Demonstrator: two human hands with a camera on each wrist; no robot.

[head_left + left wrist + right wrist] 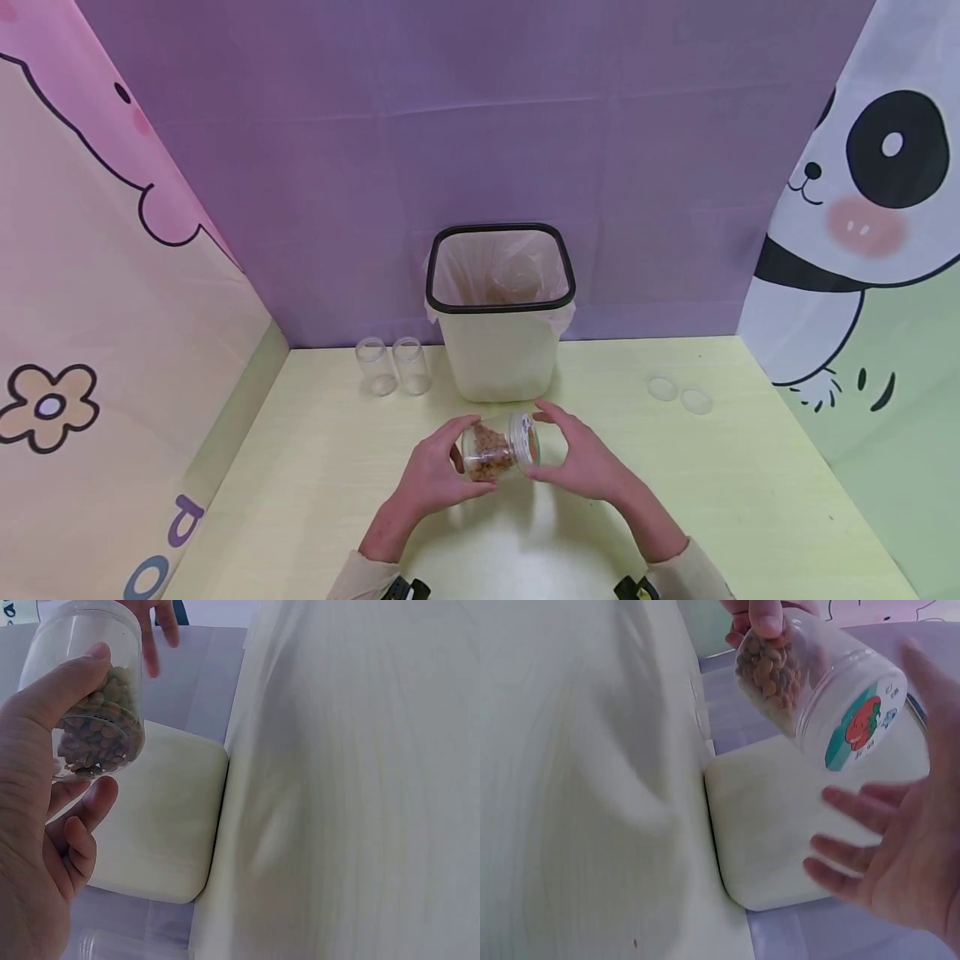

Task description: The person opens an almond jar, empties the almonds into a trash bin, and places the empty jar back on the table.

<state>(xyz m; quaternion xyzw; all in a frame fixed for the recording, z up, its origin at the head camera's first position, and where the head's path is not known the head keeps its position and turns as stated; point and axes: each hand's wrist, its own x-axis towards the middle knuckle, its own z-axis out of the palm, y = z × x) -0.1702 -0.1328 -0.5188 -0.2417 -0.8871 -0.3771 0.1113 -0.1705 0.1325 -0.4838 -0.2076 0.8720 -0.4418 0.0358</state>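
Observation:
A clear plastic jar lies tilted on its side above the table in the head view, part filled with small brown pellets. Its lid is on and carries a printed label with a red cartoon figure. My left hand grips the jar round its base end, thumb along the wall in the left wrist view. Around the lid end, my right hand has its fingers spread. In the right wrist view those fingers stand apart from the lid, with nothing held.
Behind the jar stands a white bin with a black rim and a clear liner bag. Two clear empty jars are left of it. Two clear discs lie on the table at the right. A purple cloth hangs behind.

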